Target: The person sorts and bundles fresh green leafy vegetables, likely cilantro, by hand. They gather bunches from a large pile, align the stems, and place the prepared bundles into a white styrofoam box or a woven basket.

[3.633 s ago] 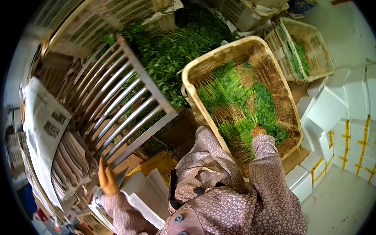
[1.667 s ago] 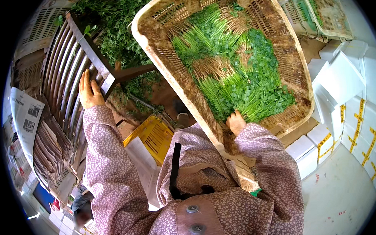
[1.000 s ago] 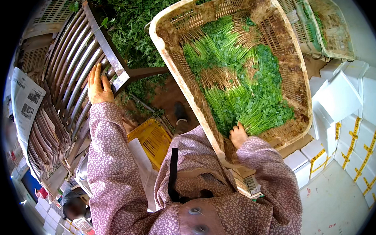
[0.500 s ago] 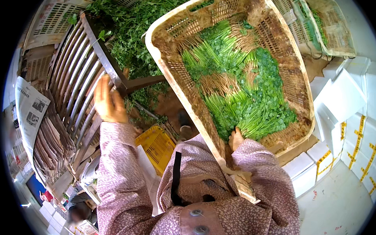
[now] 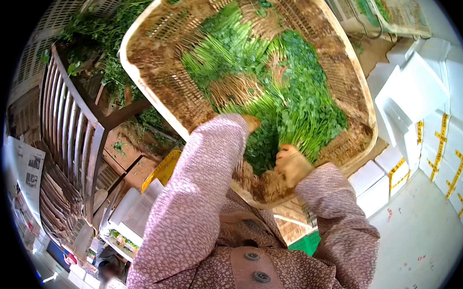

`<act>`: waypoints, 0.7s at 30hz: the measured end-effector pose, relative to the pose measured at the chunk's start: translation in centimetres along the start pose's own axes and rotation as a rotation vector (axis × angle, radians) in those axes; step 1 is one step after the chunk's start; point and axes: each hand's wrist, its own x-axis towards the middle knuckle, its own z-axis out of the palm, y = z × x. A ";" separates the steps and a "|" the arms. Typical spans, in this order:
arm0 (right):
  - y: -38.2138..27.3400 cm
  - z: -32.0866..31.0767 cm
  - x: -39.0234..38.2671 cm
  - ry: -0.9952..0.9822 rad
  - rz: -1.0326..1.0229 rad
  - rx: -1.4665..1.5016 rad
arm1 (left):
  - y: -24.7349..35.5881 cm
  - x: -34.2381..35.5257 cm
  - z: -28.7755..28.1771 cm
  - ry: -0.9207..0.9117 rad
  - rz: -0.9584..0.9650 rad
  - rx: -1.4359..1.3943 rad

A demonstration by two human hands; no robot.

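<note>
A large cream plastic crate, stained brown inside, holds bunches of leafy greens with green stems and brown roots, which look like coriander. My right hand is inside its near end, fingers curled round the stem ends of a bunch. Reaching over the near left rim, my left hand touches the greens just left of the right hand. The sleeve and leaves hide most of its fingers.
A slatted brown rack or chair stands at the left beside stacked newspapers. Loose greens lie behind it. A yellow basket is partly under my left arm. White foam boxes and another crate are at the right.
My left hand has moved from beside the slatted rack into the crate. My right hand has closed round stem ends. The view has shifted, so the crate appears further left and higher.
</note>
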 end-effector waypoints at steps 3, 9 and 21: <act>2.7 -1.9 -4.7 0.623 0.027 0.454 | -2.0 2.0 0.3 0.065 -0.006 -0.290; 13.0 -4.2 -11.3 0.996 -0.107 1.179 | -3.1 2.1 1.0 0.115 0.042 -0.214; 3.4 -14.1 -14.5 1.199 -0.452 1.476 | 10.0 -21.0 -7.4 0.795 0.888 -0.409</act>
